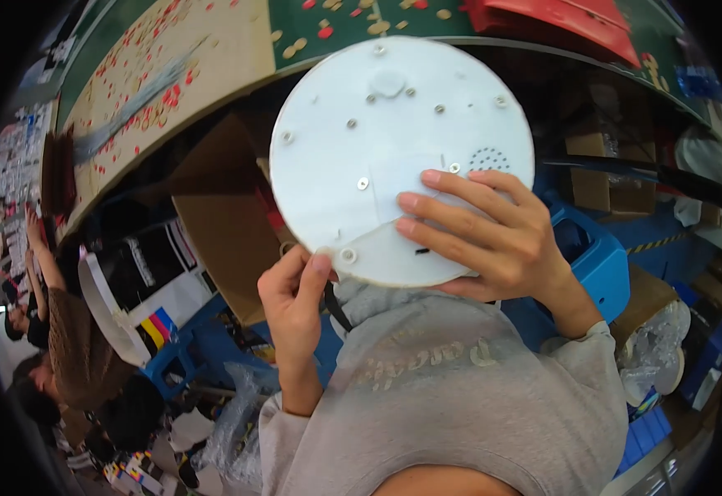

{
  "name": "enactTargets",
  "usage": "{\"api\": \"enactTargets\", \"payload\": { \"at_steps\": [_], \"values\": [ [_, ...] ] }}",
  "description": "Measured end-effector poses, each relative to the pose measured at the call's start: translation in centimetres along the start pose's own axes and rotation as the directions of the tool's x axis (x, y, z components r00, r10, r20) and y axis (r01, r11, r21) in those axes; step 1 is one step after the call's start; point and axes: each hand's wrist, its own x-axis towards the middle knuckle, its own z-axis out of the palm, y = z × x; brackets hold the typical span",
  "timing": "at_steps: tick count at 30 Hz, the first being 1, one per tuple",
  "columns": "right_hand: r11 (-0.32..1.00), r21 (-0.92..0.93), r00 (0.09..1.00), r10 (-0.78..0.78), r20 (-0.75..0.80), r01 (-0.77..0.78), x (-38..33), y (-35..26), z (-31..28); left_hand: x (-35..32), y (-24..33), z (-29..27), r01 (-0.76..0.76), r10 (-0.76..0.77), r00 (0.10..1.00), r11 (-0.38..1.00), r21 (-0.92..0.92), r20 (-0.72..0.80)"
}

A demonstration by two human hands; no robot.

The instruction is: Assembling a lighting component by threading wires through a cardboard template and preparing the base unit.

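A large round white plastic panel (320, 182) is held up in front of my chest. Its face carries several screws and screw holes, plus a cluster of small round holes near the right edge. My right hand (493, 231) grips it at the lower right, fingers laid across the face and the thumb at the lower rim. At the lower left rim, my left hand (295, 289) is closed, thumb and finger pinching the edge. A curved line runs over the face beside that pinch; whether it is a thin film cannot be told.
Beyond the panel is a green-topped table (415, 21) with scattered red and tan discs and a red bag (551, 25). Below stand an open cardboard box (220, 215) and a blue plastic stool (597, 256). Another person (84, 355) works at the far left.
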Motion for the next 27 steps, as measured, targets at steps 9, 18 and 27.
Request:
{"api": "enactTargets", "payload": {
  "at_steps": [9,18,27],
  "values": [
    [0.998,0.050,0.999,-0.035,0.028,0.034,-0.7,0.5,-0.4,1.0,1.4,-1.6,0.090,-0.090,0.967,0.996,0.011,0.240],
    [0.927,-0.150,0.883,0.264,-0.389,-0.343,2.3,8.6,-4.2,0.6,0.2,-1.3,0.137,-0.094,0.969,0.975,-0.176,0.229],
    [0.830,-0.557,0.970,0.158,0.185,-0.029,7.4,23.1,-10.5,1.3,-0.4,-1.2,0.106,-0.051,0.971,0.968,-0.227,0.236]
  ]
}}
